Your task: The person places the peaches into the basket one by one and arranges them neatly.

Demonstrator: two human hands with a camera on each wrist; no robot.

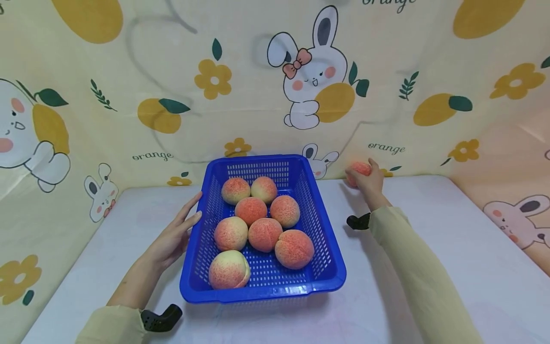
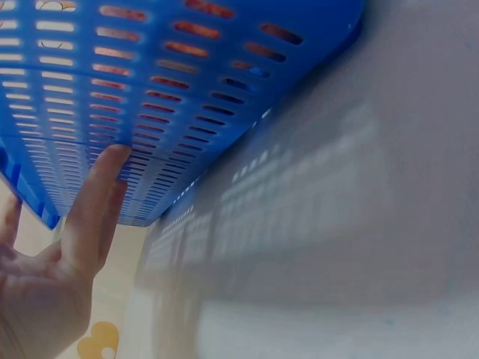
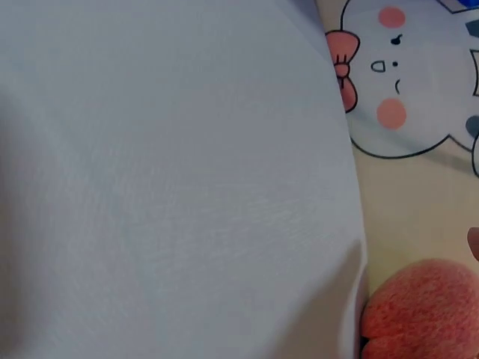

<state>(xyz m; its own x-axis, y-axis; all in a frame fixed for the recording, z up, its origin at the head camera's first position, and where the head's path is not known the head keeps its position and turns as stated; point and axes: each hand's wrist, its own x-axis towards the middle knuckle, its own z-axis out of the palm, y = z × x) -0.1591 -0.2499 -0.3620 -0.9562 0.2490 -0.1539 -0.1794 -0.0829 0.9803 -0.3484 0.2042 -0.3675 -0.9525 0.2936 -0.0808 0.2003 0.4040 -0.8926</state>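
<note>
A blue plastic basket (image 1: pixel 263 295) with slotted walls holds several red-and-yellow peaches (image 1: pixel 265 234). At its left side, my left hand (image 1: pixel 169 243) touches the outer wall and rim with fairly straight fingers. The left wrist view shows fingers (image 2: pixel 90 217) of that hand against the slotted wall. My right hand (image 1: pixel 373 184) grips a single reddish peach (image 1: pixel 360 168) near the table's back edge, right of the basket. Part of this peach (image 3: pixel 426 314) appears at the lower right of the right wrist view, where most of the hand is out of frame.
The basket stands on a white-covered table (image 1: pixel 434 229). Behind it rises a cream backdrop (image 1: pixel 253 138) printed with rabbits, flowers and oranges, close to the table's back edge. Black wrist devices (image 1: pixel 162 319) are worn at both sleeves.
</note>
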